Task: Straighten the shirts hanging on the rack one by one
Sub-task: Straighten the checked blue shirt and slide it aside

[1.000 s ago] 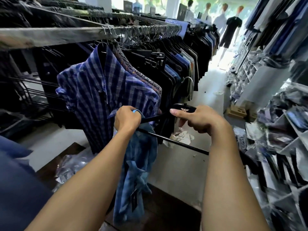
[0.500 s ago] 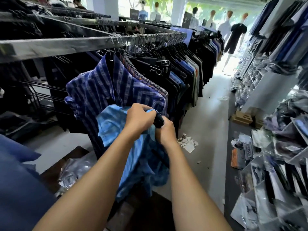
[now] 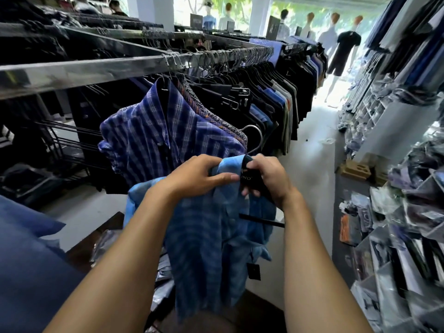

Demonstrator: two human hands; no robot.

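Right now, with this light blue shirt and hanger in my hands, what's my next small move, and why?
Probably draw the light blue shirt over the bare hanger bar. Your left hand grips its collar, your right hand grips the black hanger, and that bar sticks out uncovered, so the shirt looks not yet seated.
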